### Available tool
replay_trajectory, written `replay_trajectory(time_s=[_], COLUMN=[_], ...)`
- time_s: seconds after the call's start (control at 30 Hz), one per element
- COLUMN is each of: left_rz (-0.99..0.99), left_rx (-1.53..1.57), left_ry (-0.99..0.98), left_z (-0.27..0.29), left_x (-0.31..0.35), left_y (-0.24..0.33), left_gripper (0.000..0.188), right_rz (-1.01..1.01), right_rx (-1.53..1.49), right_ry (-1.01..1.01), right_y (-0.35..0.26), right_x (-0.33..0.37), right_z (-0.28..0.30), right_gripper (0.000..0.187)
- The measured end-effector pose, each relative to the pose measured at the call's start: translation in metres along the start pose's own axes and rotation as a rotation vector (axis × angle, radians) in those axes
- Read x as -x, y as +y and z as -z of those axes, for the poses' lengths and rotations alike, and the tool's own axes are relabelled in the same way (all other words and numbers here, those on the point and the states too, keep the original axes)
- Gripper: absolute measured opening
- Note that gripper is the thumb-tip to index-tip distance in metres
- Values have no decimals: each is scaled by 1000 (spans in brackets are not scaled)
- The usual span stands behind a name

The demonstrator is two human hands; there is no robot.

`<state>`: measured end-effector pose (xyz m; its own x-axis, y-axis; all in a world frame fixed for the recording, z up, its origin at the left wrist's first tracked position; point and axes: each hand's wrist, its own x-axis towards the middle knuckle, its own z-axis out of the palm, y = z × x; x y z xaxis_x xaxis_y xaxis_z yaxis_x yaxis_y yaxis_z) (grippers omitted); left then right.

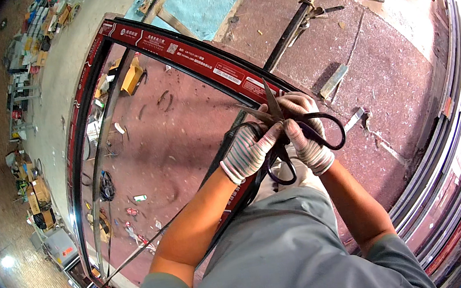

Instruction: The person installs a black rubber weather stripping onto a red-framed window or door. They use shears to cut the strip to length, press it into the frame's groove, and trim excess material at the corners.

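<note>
A pair of scissors (pixel 273 102) with dark loop handles is in front of my body, its blades spread apart and pointing away from me. My right hand (pixel 308 138), in a striped white work glove, is closed around it near the pivot, with one handle loop sticking out to the right. Beside it, my left hand (pixel 249 148), gloved alike, is closed with its thumb near the pivot. A thin black strip (pixel 232 136), rubber-like, curves around the left fingers and hangs toward my waist. The fingertips overlap, so their exact grip is partly hidden. Both hands are over the edge of a large dark frame (pixel 181 50) with red printed film.
Long metal profiles (pixel 452 152) lie stacked along the right. A dark bar (pixel 288 34) extends beyond the frame. On the reddish floor are a small block (pixel 334 81) and scraps. A coil of black cord (pixel 107 186) lies within the frame opening. Boxes (pixel 41 193) line the left side.
</note>
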<state>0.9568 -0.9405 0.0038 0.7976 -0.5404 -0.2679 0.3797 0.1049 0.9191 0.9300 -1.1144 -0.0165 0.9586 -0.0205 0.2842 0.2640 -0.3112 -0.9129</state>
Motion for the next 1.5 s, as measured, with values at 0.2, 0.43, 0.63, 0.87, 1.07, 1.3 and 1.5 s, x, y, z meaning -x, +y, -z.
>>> replay_trajectory(time_s=[0.2, 0.43, 0.63, 0.87, 1.07, 1.3, 1.5], left_rz=[-198, -341, -486, -374, -206, 21, -77], left_rx=[-275, -424, -781, -1185, -1169, -1354, -1394], left_ry=[-42, 80, 421, 617, 832, 926, 930], left_z=[-4, -4, -8, -35, -63, -72, -71], left_x=[1, 4, -9, -19, -40, -51, -55], left_y=[-5, -18, -31, -21, -35, -29, -36], left_gripper=[19, 12, 31, 92, 127, 136, 132], right_rz=[-385, -570, -813, -915, -993, -1015, -1016], right_rx=[-294, -560, -500, -419, -537, -549, -582], right_ry=[-110, 36, -288, -715, -853, -1021, -985], right_y=[-15, 6, 26, 67, 88, 102, 106], right_x=[9, -4, -38, -97, -122, -142, -145], right_z=[15, 102, 147, 141, 127, 124, 116], right_gripper=[37, 42, 31, 30, 30, 30, 25])
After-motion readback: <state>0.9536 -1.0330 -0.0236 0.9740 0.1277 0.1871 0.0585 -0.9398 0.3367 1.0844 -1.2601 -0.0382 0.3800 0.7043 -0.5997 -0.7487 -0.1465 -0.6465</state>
